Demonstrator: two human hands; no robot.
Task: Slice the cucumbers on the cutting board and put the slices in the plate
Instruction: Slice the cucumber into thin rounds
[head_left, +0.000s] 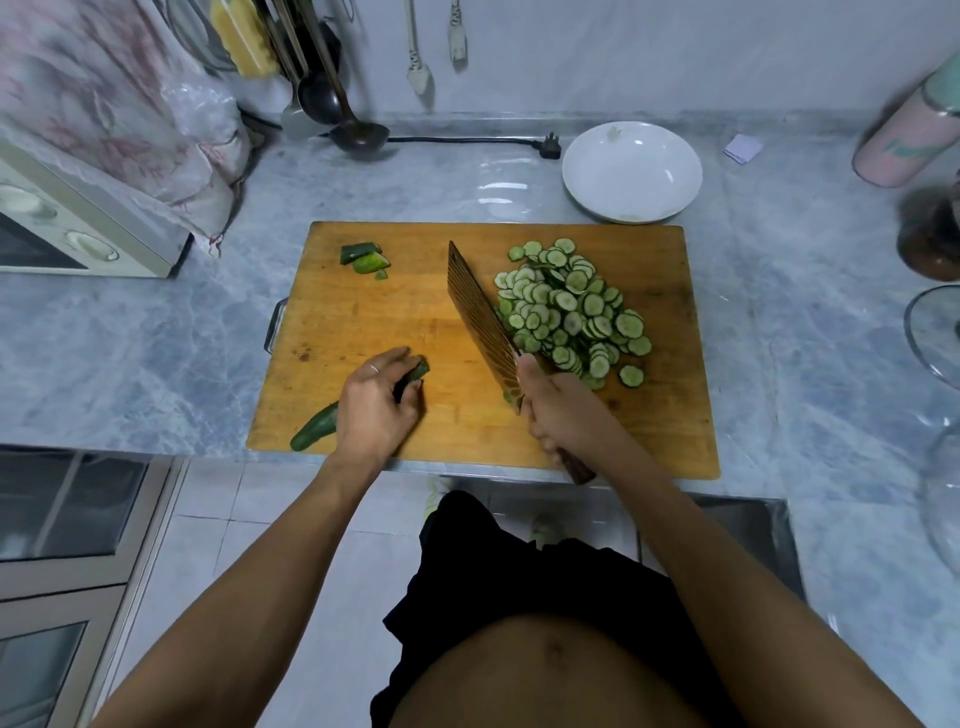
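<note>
Left hand (375, 402) had its fingers (387, 364) curled over a whole cucumber (317, 427), pinning it to the cutting board (395, 322) near the front-left corner; dark tip showed past the fingertips, tail end stuck out behind the palm. Cucumber's long axis ran diagonally, front-left to back-right, tip aimed toward the blade. Right hand (558, 410) was wrapped tight round the handle of the cleaver (480, 317), blade stretching away up the board, well right of the cucumber tip, so the knife probably had to come left to meet it. Big pile of slices (569, 306) lay just right of the blade, touching it. Trimmed end pieces (366, 258) sat at back-left of board. Plate (631, 171) was on the counter (156, 353) just beyond the board's back-right edge, holding almost nothing; right hand nearer it.
</note>
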